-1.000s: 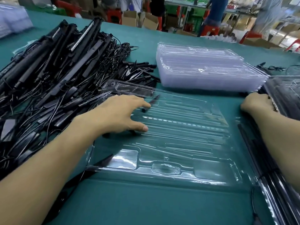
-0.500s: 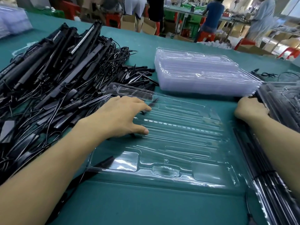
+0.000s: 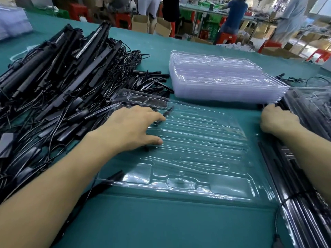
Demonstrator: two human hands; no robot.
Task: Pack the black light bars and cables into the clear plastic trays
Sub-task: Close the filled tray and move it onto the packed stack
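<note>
Bars and cables (image 3: 53, 90) lie in one big black heap on my left, too many for me to count. One clear tray (image 3: 197, 158) lies flat in the middle of the green table (image 3: 161, 221). Its left edge sits on the edge of the heap. My left hand (image 3: 132, 127) rests flat on that tray, fingers out straight, holding nothing. Behind the tray is one stack of empty trays (image 3: 223, 83), with a thin strip of table between them. My right hand (image 3: 279, 120) is curled at the edge of the filled trays (image 3: 308, 176) on the right; I cannot tell if it grips them. Bare green table lies close to me.
</note>
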